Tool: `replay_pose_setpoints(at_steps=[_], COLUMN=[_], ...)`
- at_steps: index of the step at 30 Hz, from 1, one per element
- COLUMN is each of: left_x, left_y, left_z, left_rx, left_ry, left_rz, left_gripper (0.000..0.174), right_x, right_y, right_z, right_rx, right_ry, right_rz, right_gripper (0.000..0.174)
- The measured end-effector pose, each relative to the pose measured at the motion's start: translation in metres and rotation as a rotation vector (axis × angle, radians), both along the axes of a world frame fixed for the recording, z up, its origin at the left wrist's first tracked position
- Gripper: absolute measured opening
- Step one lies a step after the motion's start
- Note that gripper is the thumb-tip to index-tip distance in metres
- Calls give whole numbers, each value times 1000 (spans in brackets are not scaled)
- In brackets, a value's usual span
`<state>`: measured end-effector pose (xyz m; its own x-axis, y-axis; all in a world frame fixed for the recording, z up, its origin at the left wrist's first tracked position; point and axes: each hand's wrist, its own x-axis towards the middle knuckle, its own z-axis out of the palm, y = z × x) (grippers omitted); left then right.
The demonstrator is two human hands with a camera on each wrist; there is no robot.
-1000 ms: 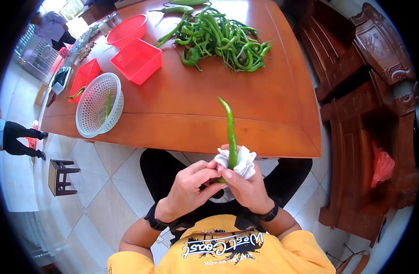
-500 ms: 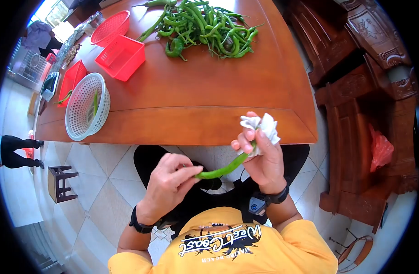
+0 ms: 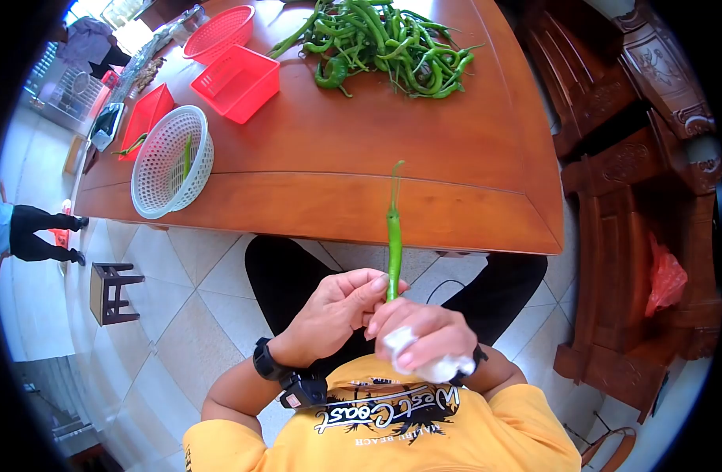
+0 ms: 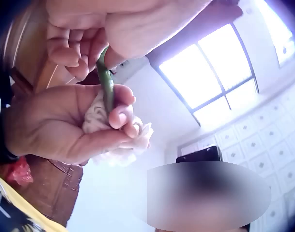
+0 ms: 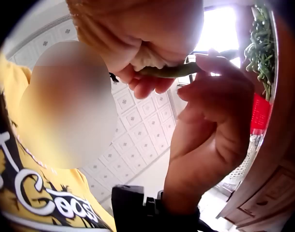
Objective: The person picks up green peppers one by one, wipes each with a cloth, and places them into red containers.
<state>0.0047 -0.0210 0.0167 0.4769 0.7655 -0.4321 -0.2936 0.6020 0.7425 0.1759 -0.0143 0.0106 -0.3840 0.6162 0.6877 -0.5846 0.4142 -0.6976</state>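
Observation:
A long green chili pepper [image 3: 394, 248] stands upright in front of my body, its thin stem pointing away toward the table. My left hand [image 3: 333, 315] pinches it between thumb and fingertips. Just below, my right hand [image 3: 428, 334] curls round the pepper's lower end with a crumpled white cloth [image 3: 443, 368] in its grip. In the left wrist view the cloth [image 4: 101, 116] wraps the green pepper [image 4: 105, 79] inside the right hand. The right wrist view shows the pepper [image 5: 171, 71] running between both hands; its lower tip is hidden by the right fingers.
A heap of green peppers [image 3: 392, 47] lies on the wooden table [image 3: 337, 141]. To the left stand a white perforated basket [image 3: 150, 189] with a pepper inside, and red baskets [image 3: 235, 82]. A stool [image 3: 113, 293] stands on the floor. Carved wooden seats [image 3: 613, 259] are on the right.
The pepper, angled down with its end in the left hand half a second ago, now points up stem outward. The right hand with the cloth has come down and left, beside the left hand.

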Motion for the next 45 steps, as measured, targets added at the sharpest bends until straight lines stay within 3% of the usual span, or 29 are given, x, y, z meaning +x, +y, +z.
replay_pose_setpoints(at_steps=[4, 6, 9, 10, 11, 15, 16, 17, 19, 21, 23, 26, 29, 33, 45], left_x=[0, -2, -9, -13, -18, -22, -21, -17, -9, 0, 4, 4, 4, 2, -5], left_y=[4, 7, 12, 13, 14, 15, 15, 14, 13, 9, 7, 5, 5, 5, -2], left_z=[0, 0, -5, -7, -8, 1, 2, 3, 3, 0, -1, -10, -10, -3, -4], left_rx=[-229, -252, -222, -201, -179, 49, 123, 199, 317, 402, 489, 601, 854, 962, 1005], left_ry=[-263, -265, -261, -263, -265, -80, -16, 48, 138, 229, 307, 423, 560, 681, 712], left_rz=[114, 150, 191, 207, 222, 222, 206, 190, 166, 163, 188, 198, 198, 168, 121], left_gripper=[30, 30, 28, 25, 23, 19, 18, 17, 16, 17, 15, 14, 16, 18, 24], right_x=[-5, -7, -5, -4, -3, 7, 4, 2, -7, -14, -17, -18, -14, -16, 13], right_y=[1, -1, 1, 4, 3, 15, 20, 22, 21, 16, 15, 11, 13, 17, 31], right_z=[-1, -3, -6, -7, -9, -15, -16, -14, -11, -9, -15, -16, -25, -23, -19], right_rx=[80, 49, -72, -181, -245, -613, -655, -753, -911, -907, -840, -829, -843, -800, -899], right_ry=[-93, -105, 14, 151, 269, 241, 220, 137, 341, 292, 320, 265, 384, 511, 707], right_rz=[-14, -13, 93, 171, 134, -298, -295, -250, 88, 161, 193, 75, 87, 115, 58], right_gripper=[17, 17, 24, 13, 17, 43, 46, 58, 61, 69, 65, 59, 53, 49, 46])
